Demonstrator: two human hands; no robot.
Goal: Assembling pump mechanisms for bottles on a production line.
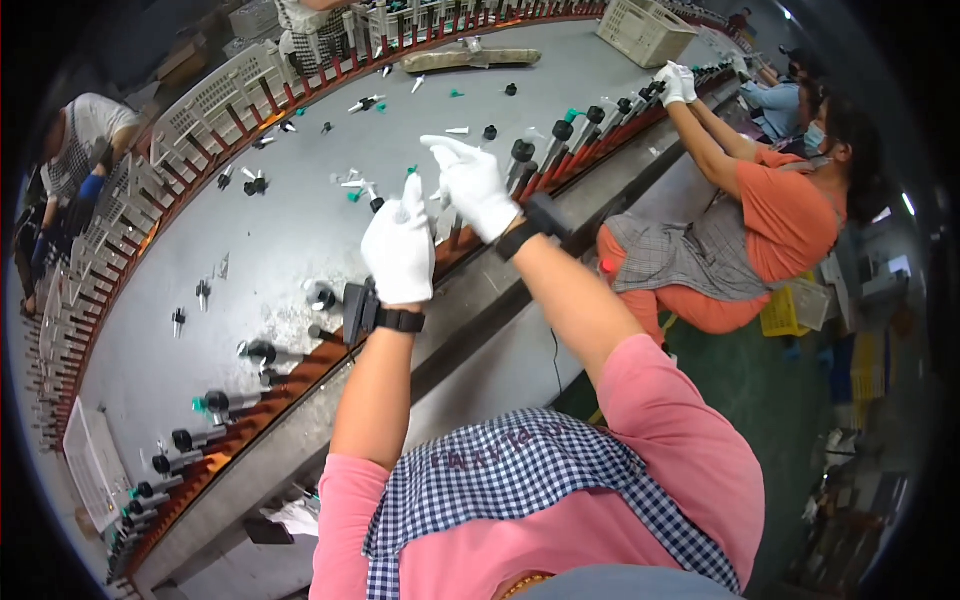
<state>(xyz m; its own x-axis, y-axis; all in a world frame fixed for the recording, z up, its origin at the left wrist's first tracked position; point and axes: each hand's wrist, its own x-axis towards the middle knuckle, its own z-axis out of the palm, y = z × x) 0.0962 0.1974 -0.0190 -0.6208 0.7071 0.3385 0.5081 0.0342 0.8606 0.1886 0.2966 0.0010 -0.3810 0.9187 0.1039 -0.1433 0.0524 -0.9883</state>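
Observation:
My left hand (398,252), in a white glove, is raised over the near edge of the grey table (250,215). Its fingers point upward and are pressed together. A small green tip shows at the fingertips, but I cannot make out what they hold. Just to the right is my white-gloved right hand (478,190), index finger stretched out to the left and apart from the thumb, with nothing visible in it. Below the hands runs a row of red-brown pegs (285,368), several carrying black-collared, nozzle-like parts (262,352). A loose cluster of clear, green and black pieces (362,190) lies beside my left hand.
Small black, white and green parts (368,103) lie scattered across the table. A flat wrapped bundle (470,60) and a cream crate (645,35) are toward the back. At right, a co-worker in orange (785,215) reaches over the pegs. More people stand along the far side.

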